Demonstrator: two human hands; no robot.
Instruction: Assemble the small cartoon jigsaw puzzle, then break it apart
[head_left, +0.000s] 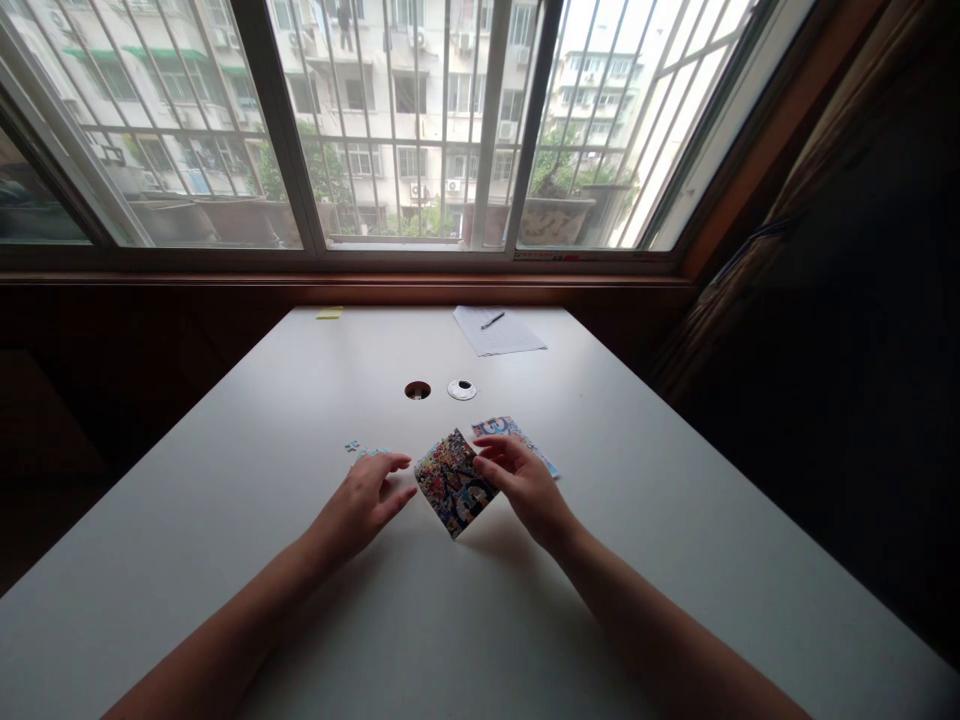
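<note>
My right hand (521,482) pinches the right edge of a small colourful puzzle card (451,480) and tilts it up off the white table (300,400). A second printed card (517,436) lies flat just behind that hand. My left hand (365,500) rests on the table to the left of the tilted card, fingers stretched out and slightly apart, holding nothing. A few loose puzzle pieces (357,448) lie just beyond its fingertips.
Farther back on the table are a round cable hole (418,390), its white cap (462,390), a sheet of paper (499,331) with a pen (493,320), and a yellow sticky note (329,313). A barred window fills the back; a dark curtain hangs right.
</note>
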